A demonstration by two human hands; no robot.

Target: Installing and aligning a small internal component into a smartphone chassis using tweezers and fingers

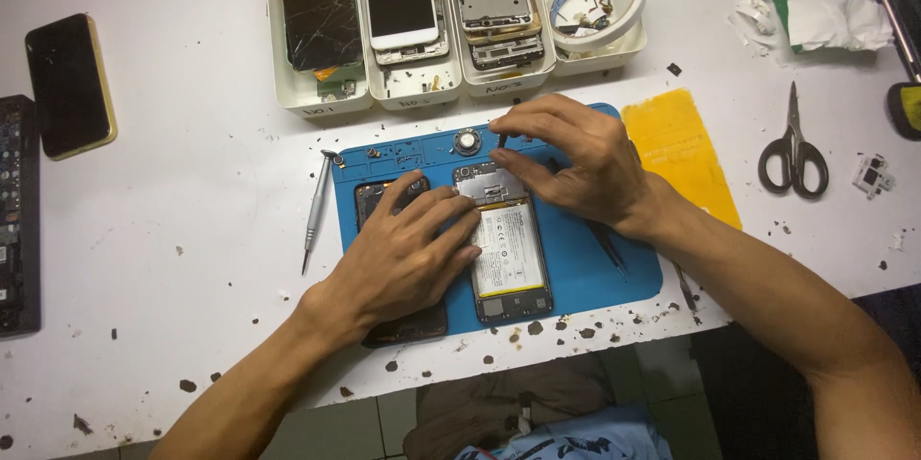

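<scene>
White worktop (192,182), chipped and speckled. Left hand (403,254) flat, fingers spread, pressing opened phone (504,239) mid-frame on blue rubber mat (595,268). Right hand (576,158) pinching thin dark tool (501,141) at phone's top edge. Slim metal screwdriver (316,211) left of mat, steel scissors (792,148) far right.

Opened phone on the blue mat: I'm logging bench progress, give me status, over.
Left hand flat, fingers steadying the opened phone. Right hand pinching a thin dark tool at its top edge. Screwdriver idle beside blue mat; nothing obstructing.
</scene>
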